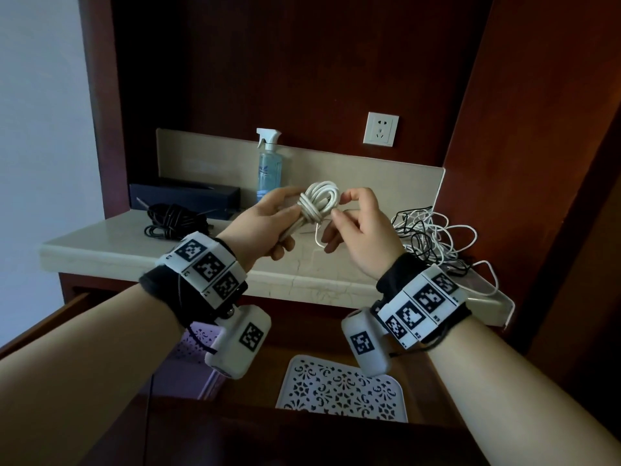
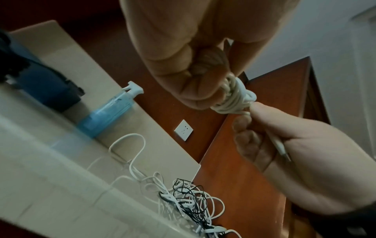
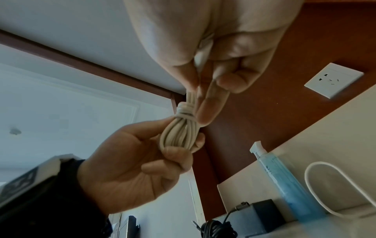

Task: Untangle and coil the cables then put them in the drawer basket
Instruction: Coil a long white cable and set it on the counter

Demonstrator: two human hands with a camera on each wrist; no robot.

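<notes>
A white cable [image 1: 319, 201], wound into a small coil with turns wrapped round its waist, is held up over the counter. My left hand [image 1: 289, 216] grips the coil's lower half [image 3: 181, 133], fingers curled round it. My right hand [image 1: 341, 206] pinches the cable's loose end at the top of the coil [image 2: 234, 99] between thumb and forefinger; a connector end [image 2: 282, 149] lies across its palm. A tangle of white and black cables [image 1: 433, 237] lies on the counter to the right. A coiled black cable [image 1: 171, 218] lies at the left. A white patterned basket [image 1: 339, 388] sits in the open drawer below.
A blue spray bottle [image 1: 268, 166] and a dark box [image 1: 184, 200] stand at the back of the stone counter [image 1: 134, 253]. A wall socket [image 1: 381, 129] is on the wooden back panel. A second, lilac basket [image 1: 195, 348] is in the drawer's left part, under my left wrist.
</notes>
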